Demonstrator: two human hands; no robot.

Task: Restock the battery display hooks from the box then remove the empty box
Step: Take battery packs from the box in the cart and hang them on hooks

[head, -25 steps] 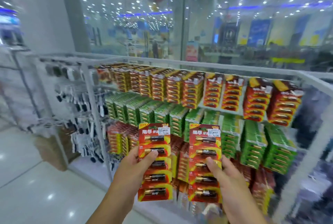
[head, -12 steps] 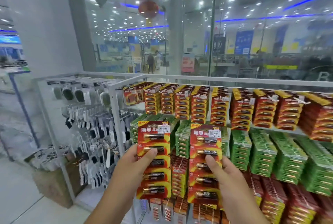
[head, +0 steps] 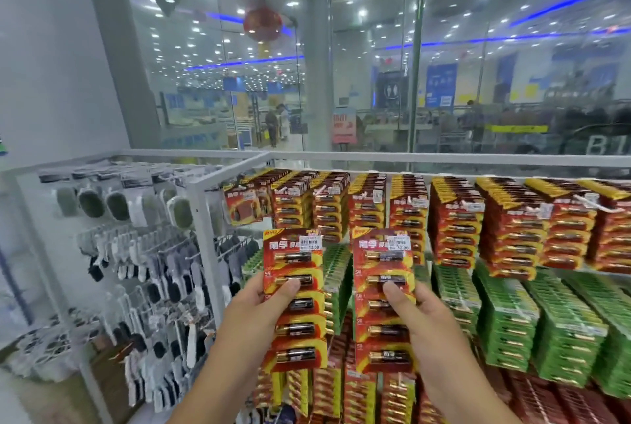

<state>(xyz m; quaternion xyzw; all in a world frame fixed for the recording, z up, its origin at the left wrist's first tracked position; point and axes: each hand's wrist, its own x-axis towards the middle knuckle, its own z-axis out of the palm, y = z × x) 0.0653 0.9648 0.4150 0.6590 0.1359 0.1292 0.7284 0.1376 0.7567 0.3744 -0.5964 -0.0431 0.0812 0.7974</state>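
Left hand [head: 254, 307] and right hand [head: 421, 314] each pinch a red battery card [head: 293, 300] [head: 384, 300], thumb on front, held up just before the display rack [head: 205, 229]; best hang one at a time, lining each card's top hole with a hook in the red row [head: 457, 219]; box unseen.

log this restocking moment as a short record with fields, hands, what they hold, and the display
left hand: left hand grips a red and yellow five-battery card, thumb on its front
right hand: right hand grips a second red and yellow battery card
top row: red and yellow packs on hooks
middle row: green packs
left rack: socks
box: not in view
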